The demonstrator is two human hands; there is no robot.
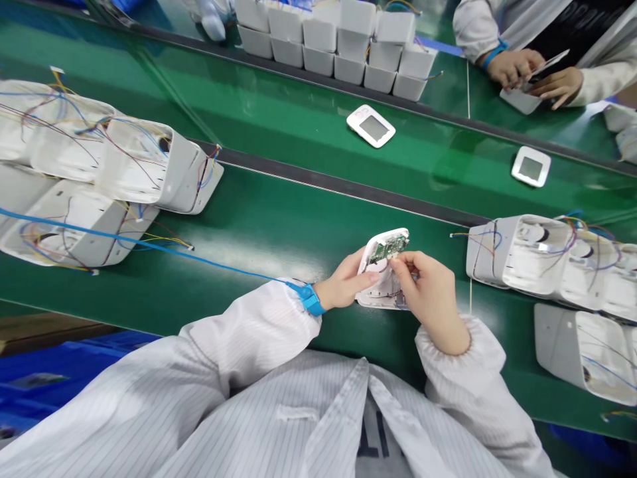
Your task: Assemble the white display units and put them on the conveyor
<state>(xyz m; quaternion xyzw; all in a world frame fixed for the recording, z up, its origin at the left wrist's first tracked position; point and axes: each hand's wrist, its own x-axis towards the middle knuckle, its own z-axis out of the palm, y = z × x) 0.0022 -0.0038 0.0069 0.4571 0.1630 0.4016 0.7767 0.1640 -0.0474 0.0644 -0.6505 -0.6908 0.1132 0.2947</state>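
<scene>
Currently, the left hand (346, 279) is gripping an opened white plastic casing (377, 285) by its side, thumb over the rim, while the right hand (428, 289) is bringing thumb and forefinger together at the lower edge of a green circuit board (382, 251) inside it; whether they are grasping a small part or only pressing is too small to tell. The casing is hovering tilted above the near edge of the glossy green bench (271, 216). Work on it seems part-way along: the board is already sitting inside, but nothing is covering it. Outward, open white plastic shells are lying in a left group (182, 174) towards the bench's left end and a right group (484, 260) towards its right end, loose coloured leads (174, 241) trailing, so these look unfinished too. Past the bench's far edge, two white rounded panels with grey screens, one nearer (372, 126) and one farther right (531, 166), are resting screen-up, apart from any shell.
</scene>
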